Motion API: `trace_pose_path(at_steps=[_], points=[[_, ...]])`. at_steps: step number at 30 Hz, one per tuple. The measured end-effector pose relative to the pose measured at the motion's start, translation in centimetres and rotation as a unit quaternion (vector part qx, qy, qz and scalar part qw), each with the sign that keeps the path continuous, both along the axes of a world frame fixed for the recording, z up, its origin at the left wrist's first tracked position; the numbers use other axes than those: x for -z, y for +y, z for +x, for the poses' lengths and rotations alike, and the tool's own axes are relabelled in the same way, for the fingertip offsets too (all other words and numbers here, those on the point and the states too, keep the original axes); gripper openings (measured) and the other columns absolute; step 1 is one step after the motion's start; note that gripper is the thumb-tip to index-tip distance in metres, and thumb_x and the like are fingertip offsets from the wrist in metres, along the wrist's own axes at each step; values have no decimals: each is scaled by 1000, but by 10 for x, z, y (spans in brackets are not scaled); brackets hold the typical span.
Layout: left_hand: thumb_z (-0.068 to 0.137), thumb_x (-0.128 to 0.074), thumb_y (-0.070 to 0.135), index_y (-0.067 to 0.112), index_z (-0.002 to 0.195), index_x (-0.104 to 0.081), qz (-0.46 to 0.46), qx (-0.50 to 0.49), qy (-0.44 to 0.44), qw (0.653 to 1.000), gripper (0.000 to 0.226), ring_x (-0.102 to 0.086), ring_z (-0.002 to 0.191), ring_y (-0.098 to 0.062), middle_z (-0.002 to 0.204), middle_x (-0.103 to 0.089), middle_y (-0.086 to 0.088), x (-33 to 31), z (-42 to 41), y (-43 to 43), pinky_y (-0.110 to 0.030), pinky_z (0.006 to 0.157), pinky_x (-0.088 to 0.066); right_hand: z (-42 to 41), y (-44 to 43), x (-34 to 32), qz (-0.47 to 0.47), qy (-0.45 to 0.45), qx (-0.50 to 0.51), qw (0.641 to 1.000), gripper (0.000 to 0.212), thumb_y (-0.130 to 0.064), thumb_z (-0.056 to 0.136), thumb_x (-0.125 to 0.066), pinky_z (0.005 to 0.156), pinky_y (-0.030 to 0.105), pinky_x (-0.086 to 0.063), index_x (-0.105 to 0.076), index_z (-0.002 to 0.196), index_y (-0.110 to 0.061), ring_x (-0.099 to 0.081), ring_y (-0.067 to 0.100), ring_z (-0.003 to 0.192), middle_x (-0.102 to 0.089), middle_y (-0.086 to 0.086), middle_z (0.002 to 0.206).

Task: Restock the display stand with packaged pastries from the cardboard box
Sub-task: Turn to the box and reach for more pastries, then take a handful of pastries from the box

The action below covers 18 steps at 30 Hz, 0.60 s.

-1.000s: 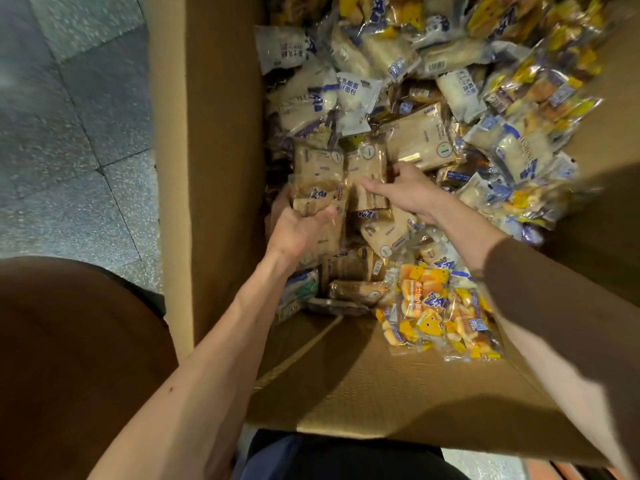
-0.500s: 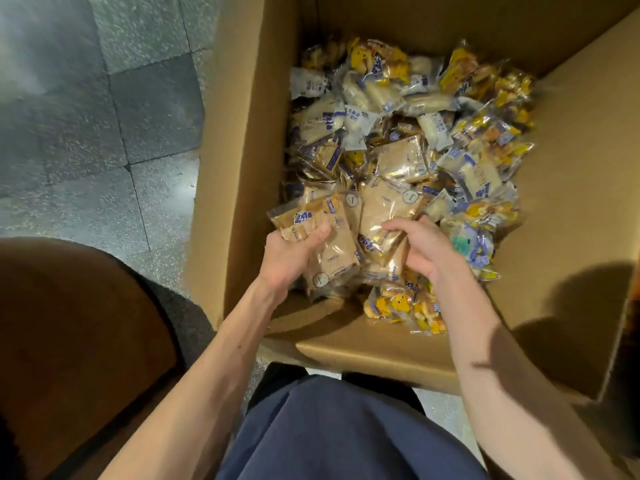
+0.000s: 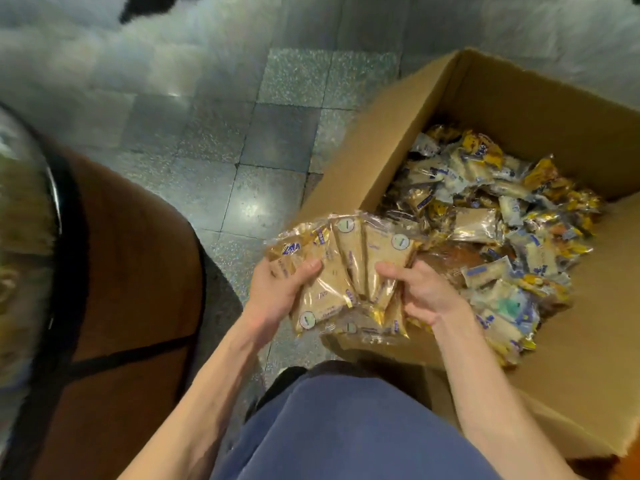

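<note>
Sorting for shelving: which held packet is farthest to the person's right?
The tan packet under the right hand's thumb, round sticker up top; the other packets fan toward the left hand.

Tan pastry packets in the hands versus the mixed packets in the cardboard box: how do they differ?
The tan clear-wrapped pastry packets are held over the near corner of the brown cardboard box; the mixed packets lie inside it. The tan packets are fanned, gripped by the left hand and right hand; the mixed packets lie jumbled. The held ones look alike; the boxed ones mix white, yellow and tan. Both are plastic-wrapped.
</note>
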<state>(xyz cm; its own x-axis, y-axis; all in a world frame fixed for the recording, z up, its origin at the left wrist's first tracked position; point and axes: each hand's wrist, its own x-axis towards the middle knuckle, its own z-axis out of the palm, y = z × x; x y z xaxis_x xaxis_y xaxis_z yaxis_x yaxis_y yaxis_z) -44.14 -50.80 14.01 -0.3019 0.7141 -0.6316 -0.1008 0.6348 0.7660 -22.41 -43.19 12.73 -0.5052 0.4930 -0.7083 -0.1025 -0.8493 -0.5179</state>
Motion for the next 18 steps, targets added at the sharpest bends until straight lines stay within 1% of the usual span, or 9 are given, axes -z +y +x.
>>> trace_pose_path(at_steps=[2,3,4,7,8,10,13,15,18], points=[[68,-80,34,11,107,-66,22,-30,9,999,48,-75,86,-18,94,-77,-2,-18,-27,-32,-34,80,-58,-39,-14,-9,33,29,-46,998,70,-18,69,-89,56,29,-59,-55,129,-3,-75,28,84,-71,21,111],[68,-77,30,13,102,-67,36,-46,10,998,39,-75,83,-17,90,-77,0,-29,-40,-48,-31,75,-58,-59,-22,-13,42,38,-61,997,80,-24,56,-95,64,36,-61,-59,124,-4,-74,31,89,-73,19,109],[68,-76,29,14,99,-67,49,-63,11,997,36,-75,82,-16,89,-77,1,-37,-55,-67,-30,73,-58,-82,-32,-15,55,38,-78,995,75,-27,50,-95,66,39,-62,-66,115,-6,-74,30,88,-75,17,104],[67,-79,26,13,100,-67,85,-112,34,990,37,-74,83,-14,91,-77,2,-54,-104,-128,-25,68,-58,-152,-77,-31,85,45,-136,986,42,-26,60,-84,70,41,-62,-74,95,-5,-75,27,80,-77,14,90],[66,-80,27,12,103,-67,91,-131,46,986,41,-74,85,-15,93,-77,1,-58,-120,-148,-26,71,-59,-175,-94,-34,97,49,-159,981,45,-30,61,-87,75,44,-62,-74,95,-3,-75,30,85,-76,16,93],[65,-83,32,11,108,-66,99,-163,78,979,50,-74,89,-17,97,-77,1,-70,-153,-189,-31,77,-59,-222,-124,-42,120,53,-208,969,69,-43,50,-96,85,50,-58,-76,102,-2,-71,38,97,-73,23,106],[66,-82,33,14,108,-65,106,-197,101,969,49,-74,89,-14,96,-77,5,-87,-201,-243,-31,80,-58,-287,-161,-60,146,73,-283,945,98,-49,41,-98,79,46,-60,-66,118,2,-71,37,98,-71,24,110],[68,-82,33,17,111,-65,110,-201,114,967,49,-73,92,-11,99,-76,7,-100,-229,-275,-31,83,-57,-324,-184,-74,164,93,-328,926,104,-49,40,-99,78,44,-61,-61,123,1,-71,36,99,-72,23,111],[75,-83,29,26,110,-63,113,-202,136,963,40,-71,94,-4,99,-75,16,-116,-267,-314,-21,82,-54,-376,-213,-93,187,121,-379,898,99,-47,35,-100,80,43,-61,-65,118,-6,-72,35,100,-72,21,111]])
